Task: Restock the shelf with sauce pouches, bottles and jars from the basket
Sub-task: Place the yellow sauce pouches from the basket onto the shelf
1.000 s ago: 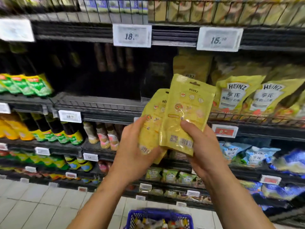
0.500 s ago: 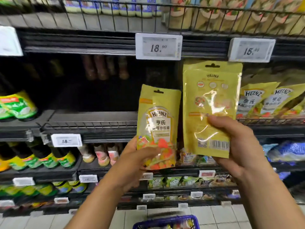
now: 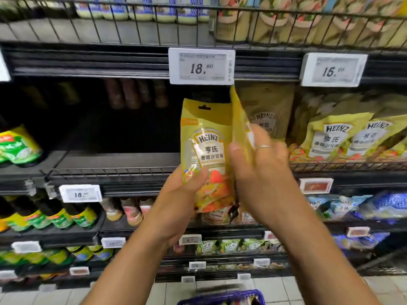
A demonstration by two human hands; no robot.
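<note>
Your left hand (image 3: 187,190) grips a yellow Heinz pouch (image 3: 206,150) at its base; your right hand (image 3: 257,170) pinches a second pouch (image 3: 239,119) edge-on. Both hover before the shelf (image 3: 114,160); the thin pinch risks a drop.

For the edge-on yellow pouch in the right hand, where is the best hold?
Its lower half, pinched across the flat faces from the right, as the right hand does. The yellow pouch stands upright and edge-on, thin and floppy, its top free to enter the shelf.

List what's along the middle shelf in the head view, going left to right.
Green-labelled bottle → bare dark shelf → pouch in left hand → edge-on pouch in right hand → stocked Heinz pouches.
</note>
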